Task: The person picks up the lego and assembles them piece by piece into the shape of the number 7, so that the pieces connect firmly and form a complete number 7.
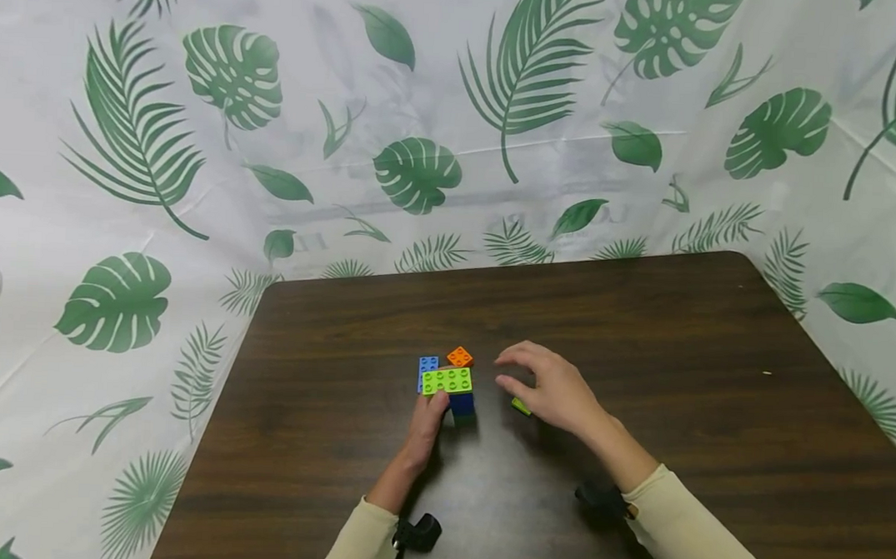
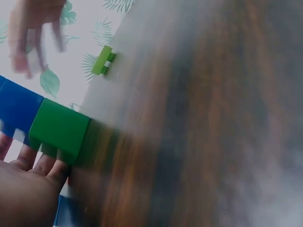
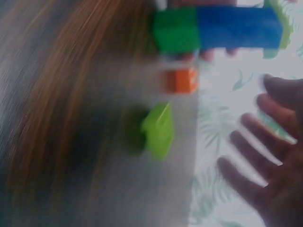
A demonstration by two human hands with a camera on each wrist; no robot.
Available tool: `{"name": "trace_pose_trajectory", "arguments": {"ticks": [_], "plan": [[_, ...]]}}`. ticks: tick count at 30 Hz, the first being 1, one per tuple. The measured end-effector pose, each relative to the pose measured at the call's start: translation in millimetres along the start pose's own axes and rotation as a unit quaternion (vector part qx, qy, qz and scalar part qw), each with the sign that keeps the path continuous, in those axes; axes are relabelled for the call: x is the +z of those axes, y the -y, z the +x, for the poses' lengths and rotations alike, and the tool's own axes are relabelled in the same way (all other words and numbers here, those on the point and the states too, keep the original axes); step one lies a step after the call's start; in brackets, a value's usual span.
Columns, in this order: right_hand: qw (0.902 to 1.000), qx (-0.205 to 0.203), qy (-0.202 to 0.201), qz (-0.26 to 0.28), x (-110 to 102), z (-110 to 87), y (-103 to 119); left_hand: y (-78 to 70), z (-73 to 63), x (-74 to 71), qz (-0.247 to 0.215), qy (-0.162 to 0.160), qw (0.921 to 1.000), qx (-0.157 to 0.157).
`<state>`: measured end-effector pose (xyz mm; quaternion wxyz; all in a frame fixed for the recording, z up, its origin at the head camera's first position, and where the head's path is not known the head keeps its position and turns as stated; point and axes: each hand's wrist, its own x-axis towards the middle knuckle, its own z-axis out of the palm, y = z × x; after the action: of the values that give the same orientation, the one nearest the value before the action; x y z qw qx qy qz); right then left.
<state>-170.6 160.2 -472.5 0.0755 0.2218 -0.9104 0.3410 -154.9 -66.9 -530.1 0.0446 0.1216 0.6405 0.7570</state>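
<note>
My left hand (image 1: 422, 424) grips a stack of toy building bricks, thumb on the near side. Its top is a lime-green studded brick (image 1: 447, 381), with a blue brick (image 1: 461, 403) below and a green brick (image 2: 59, 130) at the bottom. In the left wrist view, fingers (image 2: 45, 163) lie along one side of the stack. My right hand (image 1: 559, 393) hovers right of it, empty, fingers spread and loosely bent in the right wrist view. Under that hand, partly hidden in the head view, a small lime-green piece (image 1: 521, 406) lies on the table; the right wrist view shows it (image 3: 161, 132) blurred.
Just behind the stack, an orange brick (image 1: 460, 357) and another blue brick (image 1: 428, 363), partly covered by the stack, rest on the dark wooden table (image 1: 641, 321). A leaf-patterned white sheet (image 1: 311, 140) hangs behind the table and along its sides.
</note>
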Motion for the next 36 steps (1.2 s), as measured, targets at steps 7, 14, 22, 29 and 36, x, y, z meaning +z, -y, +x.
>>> {"name": "trace_pose_trajectory", "arguments": {"ticks": [7, 14, 22, 29, 36], "plan": [[0.9878, 0.076, 0.099, -0.092, 4, -14.7, -23, -3.8, -7.7, -11.8, 0.019, 0.026, 0.9994, -0.013], [0.9820, 0.086, 0.121, -0.116, 11, -20.6, -27, -8.7, -13.4, -25.2, 0.054, 0.040, 0.9977, -0.003], [0.9812, 0.087, 0.136, -0.106, 13, -24.5, -22, -13.4, -4.4, -43.4, 0.188, -0.041, 0.9813, -0.009], [0.9788, 0.071, 0.183, -0.059, 9, -26.5, -17, -12.3, 10.6, -44.4, 0.369, -0.131, 0.9176, -0.070], [0.9686, 0.046, 0.244, 0.004, 9, -27.0, -11, -5.2, 17.9, -39.8, 0.490, -0.118, 0.8578, -0.103]]}}
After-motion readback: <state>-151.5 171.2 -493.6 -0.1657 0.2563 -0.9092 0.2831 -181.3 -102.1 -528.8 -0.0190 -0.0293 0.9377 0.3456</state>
